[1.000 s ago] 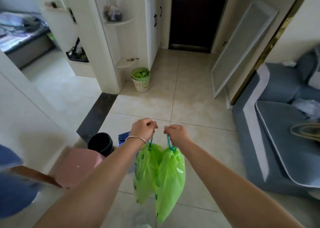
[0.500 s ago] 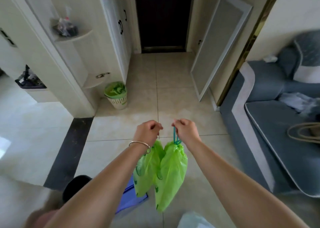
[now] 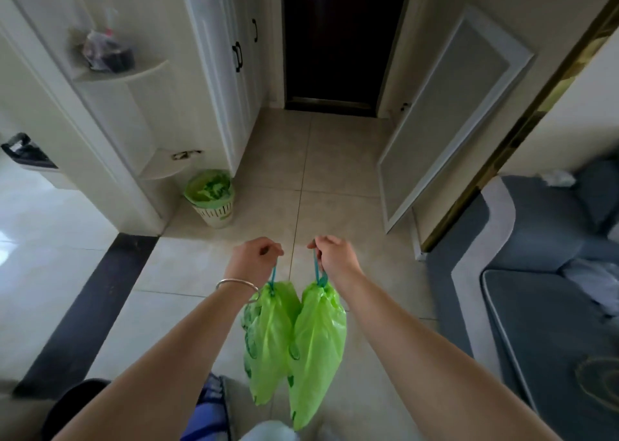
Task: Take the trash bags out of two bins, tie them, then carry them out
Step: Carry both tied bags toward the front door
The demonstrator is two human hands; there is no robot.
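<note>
Fingers (image 3: 268,249) of our left hand (image 3: 253,259) curl round one teal drawstring (image 3: 273,278); those of our right hand (image 3: 335,256) pinch the other, so both green trash bags (image 3: 316,343) hang cinched, touching, clear of the tiled floor (image 3: 335,172). Holding by the cords likely keeps the mouths closed for carrying. Ahead, largest first: dark door (image 3: 338,38), closed, probably the way out; grey sofa (image 3: 542,290) at right; framed panel (image 3: 449,112) leaning on the wall, narrowing the hallway; white cabinet (image 3: 221,72); small bin (image 3: 211,199) with a fresh green liner beside the cabinet, off our path.
</note>
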